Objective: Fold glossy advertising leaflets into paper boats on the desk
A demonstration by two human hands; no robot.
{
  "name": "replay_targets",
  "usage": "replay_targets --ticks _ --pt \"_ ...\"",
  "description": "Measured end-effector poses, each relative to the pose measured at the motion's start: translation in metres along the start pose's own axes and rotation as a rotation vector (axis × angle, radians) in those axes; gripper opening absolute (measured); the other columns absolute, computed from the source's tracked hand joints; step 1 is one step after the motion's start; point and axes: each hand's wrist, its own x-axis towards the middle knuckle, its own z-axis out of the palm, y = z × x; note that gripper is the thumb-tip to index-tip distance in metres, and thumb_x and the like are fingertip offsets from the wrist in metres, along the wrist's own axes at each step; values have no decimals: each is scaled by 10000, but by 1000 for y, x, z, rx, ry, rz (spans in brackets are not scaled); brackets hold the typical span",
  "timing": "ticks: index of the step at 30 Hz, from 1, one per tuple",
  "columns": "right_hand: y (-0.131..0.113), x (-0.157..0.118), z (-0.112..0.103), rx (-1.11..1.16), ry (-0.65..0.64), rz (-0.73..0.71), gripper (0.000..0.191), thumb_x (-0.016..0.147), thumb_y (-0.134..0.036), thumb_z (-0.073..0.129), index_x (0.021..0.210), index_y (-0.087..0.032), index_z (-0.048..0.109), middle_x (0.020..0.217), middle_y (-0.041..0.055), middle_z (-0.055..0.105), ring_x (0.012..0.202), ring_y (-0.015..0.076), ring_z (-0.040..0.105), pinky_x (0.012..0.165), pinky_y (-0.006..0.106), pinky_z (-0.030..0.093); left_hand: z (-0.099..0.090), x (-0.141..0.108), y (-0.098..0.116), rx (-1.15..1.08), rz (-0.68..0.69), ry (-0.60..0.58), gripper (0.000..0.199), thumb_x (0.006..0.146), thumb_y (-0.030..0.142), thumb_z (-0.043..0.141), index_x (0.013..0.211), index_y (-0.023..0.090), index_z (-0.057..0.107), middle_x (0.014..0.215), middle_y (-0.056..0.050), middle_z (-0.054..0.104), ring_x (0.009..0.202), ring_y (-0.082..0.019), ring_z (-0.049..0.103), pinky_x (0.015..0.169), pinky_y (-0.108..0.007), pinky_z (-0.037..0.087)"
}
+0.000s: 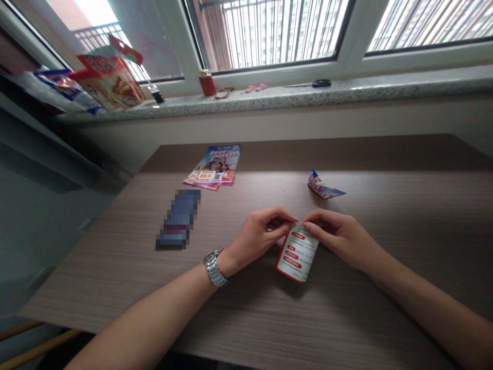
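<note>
Between my two hands, over the wooden table [239, 313], is a white paper leaflet [298, 254] with red labels and a red edge. My left hand [265, 228] pinches its top edge between thumb and fingers. At the top right corner, my right hand [331, 228] grips the same leaflet in a pinch. Its lower part hangs toward me; whether it is folded I cannot tell. Just beyond my right hand stands a folded paper piece [323, 187] with blue and pink print.
Back left on the table lies a small stack of printed flyers [217, 164]. Nearer, a blurred dark phone-like object [179, 219] rests left of my hands. The stone windowsill [277, 100] holds food packets [110, 82], a red container [207, 84] and scissors [321, 83].
</note>
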Motion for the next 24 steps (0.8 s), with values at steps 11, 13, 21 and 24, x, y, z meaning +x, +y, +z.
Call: replay_targets --ticks 11,13,21,24 --pt "5 1 -1 161 48 6 236 916 -461 665 949 -232 617 893 30 731 841 209 697 755 330 568 -7 2 -2 24 -15 134 135 932 250 684 1016 148 716 941 -51 754 832 -131 706 739 -223 554" --pt "3 1 -2 138 42 19 253 912 -477 665 925 -228 619 853 23 718 812 204 691 738 326 568 -6 1 -2 35 -20 137 142 935 255 680 1022 149 714 946 -52 753 837 -132 706 748 -227 556" --pt "7 3 -6 48 62 26 295 893 -509 680 884 -217 645 840 35 711 775 203 675 693 321 565 -6 1 -2 50 -22 152 142 936 255 672 1021 148 709 932 -56 754 823 -136 704 741 -237 563" --pt "6 4 -6 104 80 52 304 855 -526 717 873 -232 644 832 30 722 766 218 699 704 348 590 -5 1 -1 43 -20 156 139 935 259 677 1016 150 710 930 -54 755 825 -135 707 747 -234 567"
